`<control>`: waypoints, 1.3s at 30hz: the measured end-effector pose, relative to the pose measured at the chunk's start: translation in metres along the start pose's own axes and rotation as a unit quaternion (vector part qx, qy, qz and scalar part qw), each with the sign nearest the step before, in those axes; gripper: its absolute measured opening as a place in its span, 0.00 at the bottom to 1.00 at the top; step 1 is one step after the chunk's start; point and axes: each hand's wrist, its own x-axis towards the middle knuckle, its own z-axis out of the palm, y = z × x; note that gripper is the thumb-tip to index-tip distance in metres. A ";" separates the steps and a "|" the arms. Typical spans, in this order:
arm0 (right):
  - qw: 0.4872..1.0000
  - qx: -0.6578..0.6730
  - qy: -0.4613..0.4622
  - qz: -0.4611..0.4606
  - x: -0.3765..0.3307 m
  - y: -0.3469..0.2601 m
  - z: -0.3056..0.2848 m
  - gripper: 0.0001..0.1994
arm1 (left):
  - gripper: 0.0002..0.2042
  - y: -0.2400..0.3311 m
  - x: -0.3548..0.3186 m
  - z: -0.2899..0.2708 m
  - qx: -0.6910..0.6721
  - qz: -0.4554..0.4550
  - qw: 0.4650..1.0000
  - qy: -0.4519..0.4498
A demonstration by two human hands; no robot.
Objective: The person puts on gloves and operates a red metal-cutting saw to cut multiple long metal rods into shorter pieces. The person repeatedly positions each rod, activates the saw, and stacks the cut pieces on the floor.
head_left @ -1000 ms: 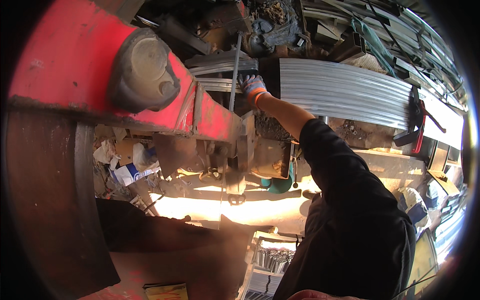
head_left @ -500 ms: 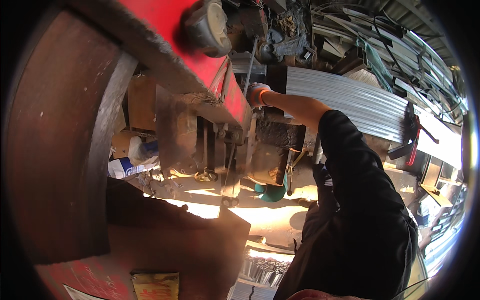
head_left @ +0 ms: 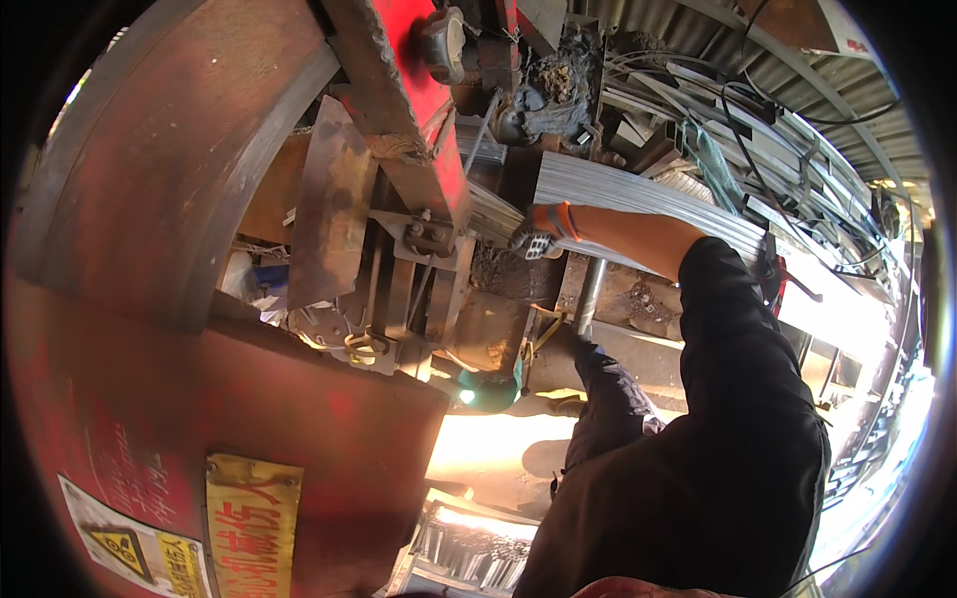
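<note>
**Beside the bundle of silvery strips, a gloved right hand is curled at narrow metal lengths**

Just past the bundle's left end, the right hand is held with its fingers bent; whether a metal length is gripped or only touched cannot be told. The left hand is not shown. The narrow metal lengths are seen left of the bundle, their near ends met by the right hand and their far ends partly hidden by the red machine arm.

Being thin, smooth metal, each length can be judged light, fairly stiff, slippery under a glove and not fragile, though its edges may be sharp. It would best be taken near its end, pinched across both long sides. The whole bundle would likely prove heavy, and its longer strips could sag if held at one end only.

Below the bundle, a shiny metal cylinder is seen. Far to the bundle's lower left, a red panel is fitted with a yellow sign. Beyond the bundle's upper right, loose metal stock is piled.
</note>
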 end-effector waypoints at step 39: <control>0.885 -0.279 -0.358 0.100 -0.193 0.312 0.555 0.14 | 0.20 -0.212 -0.424 0.225 -0.858 -0.455 0.161 0.174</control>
